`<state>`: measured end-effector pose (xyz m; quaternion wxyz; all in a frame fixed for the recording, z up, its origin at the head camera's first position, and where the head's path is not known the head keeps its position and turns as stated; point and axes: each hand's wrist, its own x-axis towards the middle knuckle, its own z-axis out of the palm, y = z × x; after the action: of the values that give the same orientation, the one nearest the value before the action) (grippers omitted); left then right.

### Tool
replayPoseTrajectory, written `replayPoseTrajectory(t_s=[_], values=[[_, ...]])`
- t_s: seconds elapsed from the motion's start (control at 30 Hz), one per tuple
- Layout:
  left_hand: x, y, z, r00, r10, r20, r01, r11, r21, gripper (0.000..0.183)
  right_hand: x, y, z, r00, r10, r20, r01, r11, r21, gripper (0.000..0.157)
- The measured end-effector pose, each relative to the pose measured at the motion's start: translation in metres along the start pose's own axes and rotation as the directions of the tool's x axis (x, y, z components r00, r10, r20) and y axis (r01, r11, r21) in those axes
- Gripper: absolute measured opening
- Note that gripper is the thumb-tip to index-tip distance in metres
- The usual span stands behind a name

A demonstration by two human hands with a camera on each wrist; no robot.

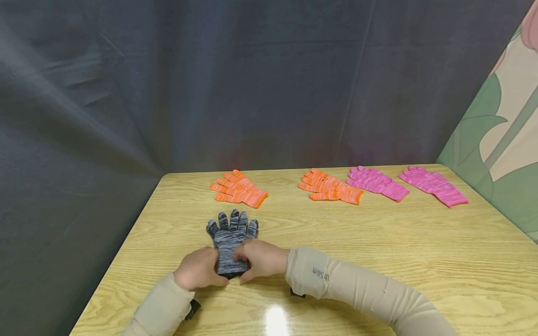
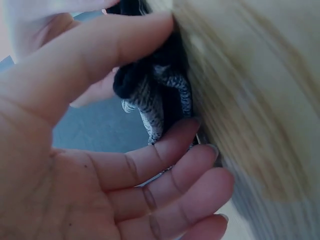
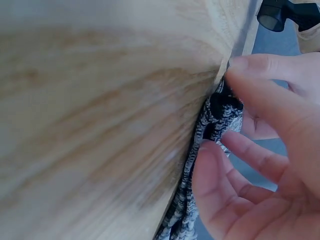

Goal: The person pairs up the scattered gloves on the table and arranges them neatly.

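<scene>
Left of centre and low in the frame, a grey-and-black knit glove (image 1: 227,241) lies flat on the wood-grain worktop (image 1: 378,240), its fingers pointing up the frame, its dark-hemmed cuff (image 1: 230,275) toward the lower edge — and both my bare grips meet it there. My left grip (image 1: 198,268) sits at the cuff's left side, thumb and fingers apart with the knit between them. My right grip (image 1: 265,258) bends over the right side, thumb by the hem; whether it pinches the cloth I cannot tell. The wrist views show folded, layered knit, but whether one glove or two lie here I cannot say.

That layering, I judge, is the likeliest trouble: if I catch only the top layer, the lower one could be left behind or slide askew. Pushing both grips inward could bunch the soft cuff, and an uneven pull could twist the glove out of line. My thumbs, near each other at the hem, could get in each other's way.

Just above, an orange glove (image 1: 239,189) lies near enough for a careless sweep to nudge it — a second orange glove (image 1: 329,187) and two pink gloves (image 1: 377,182), right of centre, look safer.
</scene>
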<state>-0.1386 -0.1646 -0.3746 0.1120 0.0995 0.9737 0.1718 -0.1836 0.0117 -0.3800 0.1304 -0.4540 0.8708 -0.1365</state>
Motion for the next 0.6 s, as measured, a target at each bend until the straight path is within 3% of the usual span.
replayPoseTrajectory(t_s=[0.13, 0.33, 0.6], values=[[0.0003, 0.0016, -0.0002, 1.0, -0.013, 0.007, 0.013, 0.999, 0.037, 0.028, -0.0015, -0.0008, -0.0011, 1.0, -0.015, -0.003, 0.015, 1.0, -0.024, 0.029], [0.0002, 0.0023, 0.0012, 1.0, -0.018, -0.009, 0.018, 0.999, 0.044, 0.032, -0.0017, 0.0035, -0.0008, 0.995, -0.101, -0.026, 0.1, 0.994, -0.039, 0.018], [-0.0023, 0.0017, -0.0013, 0.999, -0.033, -0.006, 0.033, 0.998, 0.049, 0.039, -0.0025, 0.0061, -0.0027, 0.991, -0.133, 0.003, 0.133, 0.991, -0.025, 0.018]])
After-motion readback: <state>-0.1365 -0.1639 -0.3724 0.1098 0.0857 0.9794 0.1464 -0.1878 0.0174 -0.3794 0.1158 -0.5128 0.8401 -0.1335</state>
